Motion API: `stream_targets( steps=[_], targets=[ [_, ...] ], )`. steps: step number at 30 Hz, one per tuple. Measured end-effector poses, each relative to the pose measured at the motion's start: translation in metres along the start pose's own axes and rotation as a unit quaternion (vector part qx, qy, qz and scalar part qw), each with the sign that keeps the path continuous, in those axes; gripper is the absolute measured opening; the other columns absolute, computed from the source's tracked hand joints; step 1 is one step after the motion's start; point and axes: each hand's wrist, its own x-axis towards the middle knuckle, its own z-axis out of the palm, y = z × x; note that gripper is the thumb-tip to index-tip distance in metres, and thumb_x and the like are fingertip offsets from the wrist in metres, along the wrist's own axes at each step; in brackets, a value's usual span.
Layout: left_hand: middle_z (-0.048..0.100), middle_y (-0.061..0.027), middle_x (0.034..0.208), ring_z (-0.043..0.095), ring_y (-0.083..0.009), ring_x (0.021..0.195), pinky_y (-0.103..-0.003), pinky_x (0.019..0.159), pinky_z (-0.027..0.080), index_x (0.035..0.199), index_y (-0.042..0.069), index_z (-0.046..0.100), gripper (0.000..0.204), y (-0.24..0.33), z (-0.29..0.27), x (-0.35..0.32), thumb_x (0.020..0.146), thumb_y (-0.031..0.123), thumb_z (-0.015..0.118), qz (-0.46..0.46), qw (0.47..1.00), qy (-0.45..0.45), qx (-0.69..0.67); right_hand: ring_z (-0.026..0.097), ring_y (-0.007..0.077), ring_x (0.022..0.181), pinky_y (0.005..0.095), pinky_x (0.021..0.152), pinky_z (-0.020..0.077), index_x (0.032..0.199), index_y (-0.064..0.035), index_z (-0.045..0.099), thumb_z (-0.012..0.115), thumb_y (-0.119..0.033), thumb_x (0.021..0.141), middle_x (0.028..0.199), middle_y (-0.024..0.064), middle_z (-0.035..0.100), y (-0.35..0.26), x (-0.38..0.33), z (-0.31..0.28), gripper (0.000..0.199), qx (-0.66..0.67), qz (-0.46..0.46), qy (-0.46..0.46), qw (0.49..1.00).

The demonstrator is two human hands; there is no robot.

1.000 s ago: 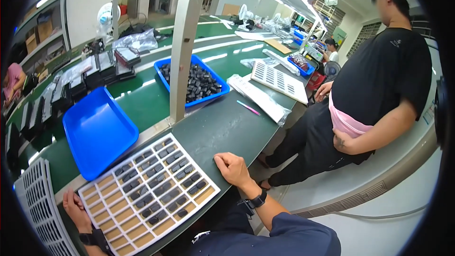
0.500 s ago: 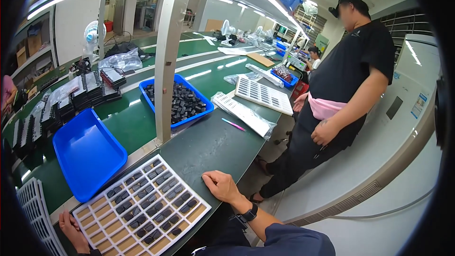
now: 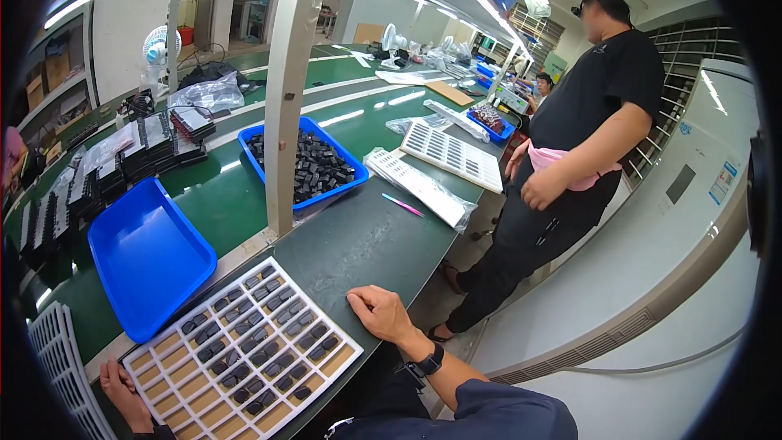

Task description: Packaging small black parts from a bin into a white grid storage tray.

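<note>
on the dark bench, both hands (image 3: pixel 381 315) (image 3: pixel 124 391) flank the white compartment tray (image 3: pixel 244 354).

Two bare hands show at the lower edge: the left hand (image 3: pixel 126 395) and the right hand (image 3: pixel 381 315), which wears one black wristwatch (image 3: pixel 426 361). One white gridded sorting tray (image 3: pixel 244 350) lies between them, partly filled with small dark parts too many and too small to count. Three blue plastic bins are in view: one empty shallow bin (image 3: pixel 147 253), one bin heaped with black parts (image 3: pixel 305 165) and one small far bin (image 3: pixel 489 120). One pink pen (image 3: pixel 403 204) lies on the table. One person in a black shirt (image 3: pixel 570 155) stands beside the bench. One white desk fan (image 3: pixel 163 45) stands at the back.
</note>
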Motion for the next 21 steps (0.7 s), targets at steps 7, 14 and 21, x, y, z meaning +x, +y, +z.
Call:
stream_targets(
  steps=[7, 14, 21],
  targets=[
    [0.039, 0.0114, 0.065, 0.034, -0.0005, 0.052, -0.019, 0.045, 0.024, 0.091, 0.022, 0.061, 0.014, 0.003, -0.018, -0.012, 0.104, 0.025, 0.066, -0.077, 0.993, 0.075, 0.038, 0.075, 0.0323, 0.085, 0.0378, 0.077, 0.0584, 0.101, -0.0020, 0.077, 0.070, -0.017, 0.098, 0.096, 0.0180, 0.076, 0.006, 0.001, 0.010, 0.017, -0.024, -0.022, -0.014, 0.999],
    [0.050, 0.0043, 0.067, 0.044, -0.0057, 0.056, -0.023, 0.050, 0.030, 0.078, 0.013, 0.059, 0.025, 0.033, 0.022, -0.012, 0.102, 0.014, 0.066, -0.016, 0.999, -0.028, 0.018, 0.064, 0.0096, 0.080, 0.0276, 0.074, 0.0532, 0.110, 0.0043, 0.074, 0.067, -0.018, 0.104, 0.089, 0.0074, 0.074, 0.002, 0.012, 0.011, 0.024, 0.003, 0.026, 0.004, 1.000],
    [0.053, 0.0039, 0.064, 0.044, -0.0044, 0.055, -0.022, 0.052, 0.032, 0.076, 0.012, 0.062, 0.025, 0.041, 0.036, -0.023, 0.098, 0.017, 0.072, -0.055, 0.997, 0.026, 0.049, 0.059, 0.0088, 0.082, 0.0260, 0.074, 0.0507, 0.112, 0.0054, 0.072, 0.064, -0.018, 0.107, 0.090, 0.0025, 0.070, 0.000, -0.003, 0.009, 0.025, 0.026, 0.080, -0.027, 0.996]
  ],
)
